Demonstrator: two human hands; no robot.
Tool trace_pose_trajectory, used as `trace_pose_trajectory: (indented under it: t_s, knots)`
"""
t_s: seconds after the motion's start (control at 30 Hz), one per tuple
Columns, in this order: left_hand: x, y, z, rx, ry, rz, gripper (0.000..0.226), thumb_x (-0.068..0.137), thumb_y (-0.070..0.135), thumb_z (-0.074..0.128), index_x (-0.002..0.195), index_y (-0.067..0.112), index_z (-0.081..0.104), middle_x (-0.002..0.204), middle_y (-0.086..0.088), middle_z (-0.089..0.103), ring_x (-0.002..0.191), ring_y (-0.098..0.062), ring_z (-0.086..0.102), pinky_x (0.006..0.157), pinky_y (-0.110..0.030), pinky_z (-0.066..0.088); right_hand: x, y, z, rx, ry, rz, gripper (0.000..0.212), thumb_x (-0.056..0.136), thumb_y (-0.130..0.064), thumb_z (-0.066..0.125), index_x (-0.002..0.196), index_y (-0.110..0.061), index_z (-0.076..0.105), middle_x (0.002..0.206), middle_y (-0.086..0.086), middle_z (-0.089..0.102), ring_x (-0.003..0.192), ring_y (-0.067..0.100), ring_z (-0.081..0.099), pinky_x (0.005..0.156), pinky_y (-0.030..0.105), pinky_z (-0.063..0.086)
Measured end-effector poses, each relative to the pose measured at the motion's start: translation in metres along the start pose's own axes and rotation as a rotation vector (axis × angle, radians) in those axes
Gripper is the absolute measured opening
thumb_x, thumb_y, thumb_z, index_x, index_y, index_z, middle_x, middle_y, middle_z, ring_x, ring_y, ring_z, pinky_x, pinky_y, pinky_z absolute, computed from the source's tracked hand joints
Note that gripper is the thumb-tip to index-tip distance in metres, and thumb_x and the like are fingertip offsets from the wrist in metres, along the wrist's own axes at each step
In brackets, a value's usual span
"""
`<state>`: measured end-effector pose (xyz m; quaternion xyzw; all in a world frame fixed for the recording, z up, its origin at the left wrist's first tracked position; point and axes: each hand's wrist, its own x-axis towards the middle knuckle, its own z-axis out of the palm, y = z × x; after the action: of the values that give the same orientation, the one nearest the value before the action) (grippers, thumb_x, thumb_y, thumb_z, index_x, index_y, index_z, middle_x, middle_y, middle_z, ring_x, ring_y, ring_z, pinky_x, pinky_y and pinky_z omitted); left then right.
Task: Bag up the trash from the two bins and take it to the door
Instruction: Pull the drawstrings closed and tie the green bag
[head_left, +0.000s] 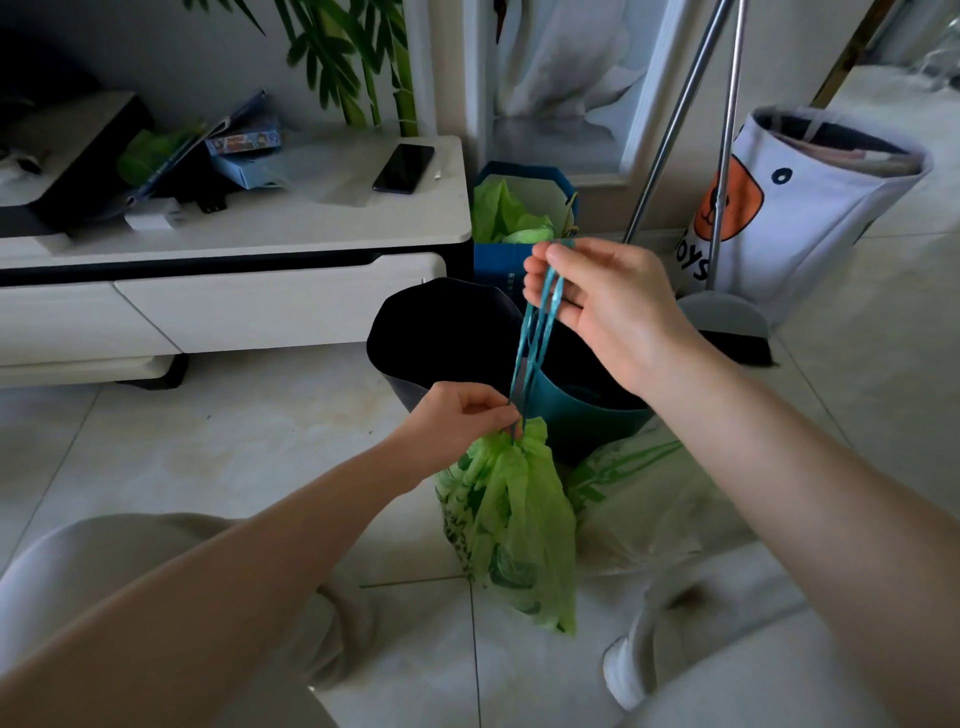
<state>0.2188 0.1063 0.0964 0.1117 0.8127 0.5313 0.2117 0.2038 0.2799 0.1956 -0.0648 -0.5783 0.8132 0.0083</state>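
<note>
Pale tiled floor (234, 441): left hand (457, 415) pinches the green plastic bag's (514, 519) neck, right hand (613, 306) fingers hold teal drawstrings (537, 322); hard pulling could tear it.

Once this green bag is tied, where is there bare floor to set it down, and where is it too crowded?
Bare tile lies left of the green bag, bordered by the TV cabinet and the dark bin. More shows far right, past the dustpan. Crowded: right of the bag, where the teal bin and a pale bag sit close together.
</note>
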Motion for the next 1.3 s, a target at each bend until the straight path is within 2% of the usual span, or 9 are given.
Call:
trace_pose_trajectory:
  t_s: [0.13, 0.3, 0.47, 0.63, 0.77, 0.9, 1.07, 1.23, 1.3]
  knots:
    - [0.001, 0.001, -0.002, -0.037, -0.071, 0.033, 0.015, 0.089, 0.022, 0.067, 0.079, 0.02, 0.078, 0.093, 0.024, 0.074, 0.092, 0.01, 0.065, 0.076, -0.002, 0.044, 0.005, -0.003, -0.01, 0.011, 0.08, -0.005, 0.015, 0.092, -0.003, 0.056, 0.086, -0.002, 0.069, 0.081, 0.01, 0.072, 0.083, 0.022, 0.071, 0.081, 0.034, 0.059]
    - [0.003, -0.007, -0.009, 0.015, 0.021, 0.021, 0.023, 0.09, 0.025, 0.064, 0.07, 0.026, 0.076, 0.085, 0.015, 0.075, 0.091, -0.009, 0.066, 0.087, -0.028, 0.049, 0.01, -0.003, -0.029, -0.239, 0.181, 0.033, 0.017, 0.092, -0.01, 0.057, 0.083, -0.006, 0.07, 0.085, 0.009, 0.072, 0.082, 0.021, 0.07, 0.075, 0.032, 0.059]
    - [0.007, -0.02, -0.022, -0.102, 0.158, -0.1, 0.027, 0.09, 0.018, 0.064, 0.067, 0.023, 0.077, 0.077, 0.008, 0.076, 0.082, -0.003, 0.068, 0.091, -0.03, 0.051, 0.009, -0.004, -0.05, -0.417, 0.3, 0.127, 0.022, 0.094, -0.018, 0.054, 0.079, -0.013, 0.069, 0.085, 0.005, 0.073, 0.076, 0.016, 0.066, 0.071, 0.029, 0.058]
    - [0.008, -0.025, -0.024, 0.001, 0.212, -0.115, 0.028, 0.087, 0.021, 0.066, 0.06, 0.019, 0.074, 0.08, -0.015, 0.074, 0.07, -0.02, 0.056, 0.065, -0.034, 0.046, -0.009, -0.005, -0.041, -0.735, 0.045, -0.182, 0.022, 0.093, -0.015, 0.052, 0.083, -0.009, 0.071, 0.086, 0.006, 0.072, 0.07, 0.01, 0.061, 0.066, 0.029, 0.055]
    - [0.008, -0.022, -0.011, 0.293, 0.042, -0.008, 0.019, 0.092, 0.018, 0.057, 0.098, 0.023, 0.075, 0.067, 0.009, 0.068, 0.042, 0.002, 0.047, 0.043, -0.011, 0.036, -0.022, -0.003, -0.026, -0.704, -0.181, -0.3, 0.021, 0.095, -0.009, 0.051, 0.088, -0.001, 0.069, 0.086, 0.012, 0.07, 0.069, 0.016, 0.064, 0.064, 0.03, 0.059]
    - [0.005, -0.015, -0.005, 0.482, -0.167, 0.067, 0.026, 0.095, 0.023, 0.051, 0.111, 0.025, 0.071, 0.07, 0.018, 0.062, 0.062, 0.003, 0.058, 0.056, -0.009, 0.039, -0.019, 0.003, -0.02, -0.65, -0.204, -0.264, 0.021, 0.095, -0.008, 0.051, 0.092, 0.004, 0.068, 0.088, 0.016, 0.068, 0.075, 0.023, 0.069, 0.073, 0.034, 0.061]
    - [0.003, -0.006, -0.001, 0.518, -0.295, 0.116, 0.028, 0.089, 0.04, 0.061, 0.096, 0.015, 0.072, 0.082, -0.001, 0.069, 0.07, -0.013, 0.06, 0.067, -0.024, 0.046, -0.012, 0.008, -0.016, -0.577, -0.198, -0.222, 0.021, 0.095, -0.008, 0.051, 0.09, 0.003, 0.069, 0.088, 0.017, 0.069, 0.078, 0.022, 0.07, 0.075, 0.033, 0.06]
    - [0.001, -0.004, 0.003, 0.433, -0.288, 0.063, 0.035, 0.087, 0.037, 0.065, 0.063, 0.012, 0.069, 0.055, 0.008, 0.059, 0.048, -0.004, 0.044, 0.05, -0.012, 0.036, -0.009, 0.017, -0.011, -0.521, -0.239, -0.108, 0.019, 0.095, -0.01, 0.051, 0.089, -0.003, 0.068, 0.086, 0.01, 0.069, 0.079, 0.022, 0.072, 0.076, 0.033, 0.06]
    - [-0.001, -0.003, 0.004, 0.359, -0.291, 0.046, 0.033, 0.087, 0.036, 0.067, 0.061, 0.015, 0.07, 0.056, 0.007, 0.06, 0.05, -0.005, 0.042, 0.051, -0.015, 0.036, -0.011, 0.023, -0.012, -0.543, -0.193, -0.044, 0.014, 0.096, -0.015, 0.052, 0.106, -0.011, 0.061, 0.096, 0.009, 0.068, 0.08, 0.021, 0.072, 0.077, 0.035, 0.06]
